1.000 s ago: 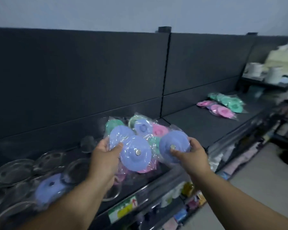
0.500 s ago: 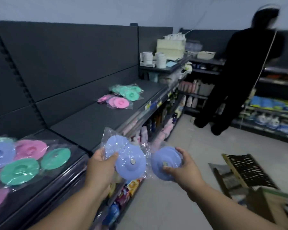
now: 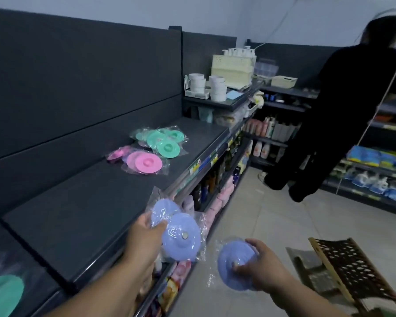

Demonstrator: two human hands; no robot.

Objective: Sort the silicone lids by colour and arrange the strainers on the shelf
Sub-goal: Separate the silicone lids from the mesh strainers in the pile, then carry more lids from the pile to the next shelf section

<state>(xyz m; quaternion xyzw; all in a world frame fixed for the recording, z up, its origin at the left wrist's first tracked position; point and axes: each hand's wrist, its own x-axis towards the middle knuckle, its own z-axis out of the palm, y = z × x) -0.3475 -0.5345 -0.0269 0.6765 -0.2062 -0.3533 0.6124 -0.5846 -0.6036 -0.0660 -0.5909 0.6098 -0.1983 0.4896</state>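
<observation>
Three round lilac silicone lids, each in clear plastic wrap, are in hand. Left hand [image 3: 144,236] pinches two at their near edges, thumb on the front face. The front lilac lid [image 3: 182,242] has a metal stud at its centre, and the rear lilac lid [image 3: 162,210] overlaps just behind it. Right hand [image 3: 264,269], fingers curled round the rim, grips the third lilac lid [image 3: 230,267], apart from the left pair and out over the floor.

Step, as I judge it: colour sorting, with the lilac batch due for the dark grey shelf top [image 3: 78,202] just beyond the left grip. Next move calls for laying all three down as their own group, short of the piles ahead, no mixing.

Further ahead of the left grip lie pink silicone lids [image 3: 146,161], three as far as I can count. Just past them are mint green silicone lids [image 3: 165,143], four or five; overlap blocks an exact count. One more green lid [image 3: 2,298] sits low, left of the left forearm. Strainers: none identifiable. Far right, one person in black [image 3: 352,99].
</observation>
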